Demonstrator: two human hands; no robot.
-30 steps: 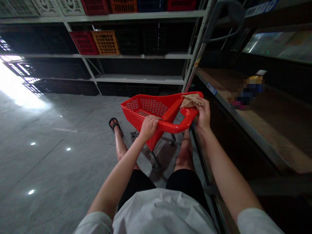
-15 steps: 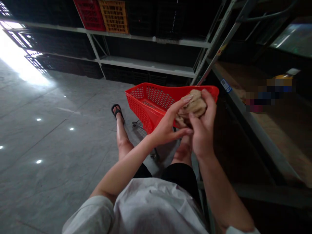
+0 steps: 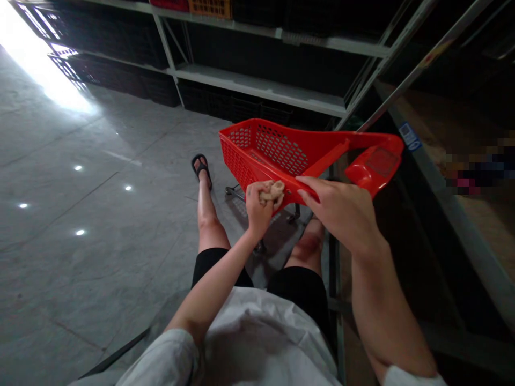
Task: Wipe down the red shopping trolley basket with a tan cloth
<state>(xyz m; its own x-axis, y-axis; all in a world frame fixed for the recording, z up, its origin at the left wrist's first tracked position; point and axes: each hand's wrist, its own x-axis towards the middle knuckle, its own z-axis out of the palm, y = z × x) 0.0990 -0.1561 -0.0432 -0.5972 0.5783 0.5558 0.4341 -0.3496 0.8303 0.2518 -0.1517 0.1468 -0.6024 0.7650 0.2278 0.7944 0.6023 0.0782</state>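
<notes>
A crumpled beige cloth is bunched in my left hand, whose fingers are closed around it. The cloth is pressed to the outer side of a red plastic shopping cart, just below its rim. My right hand grips the same rim further right, near the handle end. Part of its grip is hidden behind the back of the hand. The cart's perforated basket faces up in front of me, and its moulded seat flap is at the right end.
Metal shelving with dark crates stands behind the cart. A yellow crate shows at the top edge. On the right runs a long bench edge with a blue-and-white label. My legs straddle the cart on a grey floor.
Both hands held the cloth above the cart; now only my left hand has it, lowered to the cart's side. My right hand has let go of it and taken the rim.
</notes>
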